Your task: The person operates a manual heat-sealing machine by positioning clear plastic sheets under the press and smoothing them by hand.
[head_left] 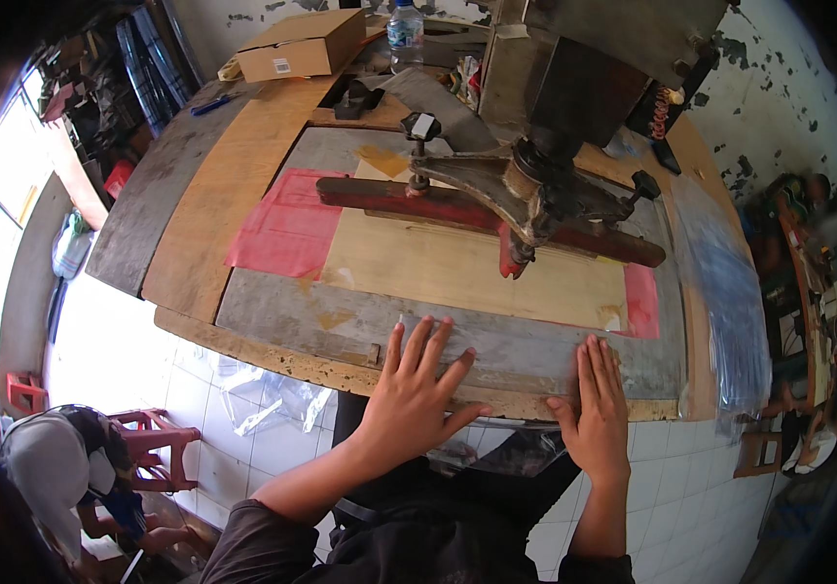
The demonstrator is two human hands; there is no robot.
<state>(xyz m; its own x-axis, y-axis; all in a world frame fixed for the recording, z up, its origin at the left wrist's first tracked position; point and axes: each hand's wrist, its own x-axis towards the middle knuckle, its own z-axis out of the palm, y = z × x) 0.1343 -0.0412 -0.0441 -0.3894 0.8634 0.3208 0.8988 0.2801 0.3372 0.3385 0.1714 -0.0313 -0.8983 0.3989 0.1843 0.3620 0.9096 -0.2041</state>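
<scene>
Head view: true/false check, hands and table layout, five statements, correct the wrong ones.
1. The left hand rests spread on the gray board. True.
2. The right hand grips the red bar. False: it lies on the gray board, holding nothing.
3. Red areas show at both ends of the yellow sheet. True.
4. The clear plastic sheets lie left of the gray board. False: they lie right of it.
5. The bottle stands right of the cardboard box. True.
</scene>
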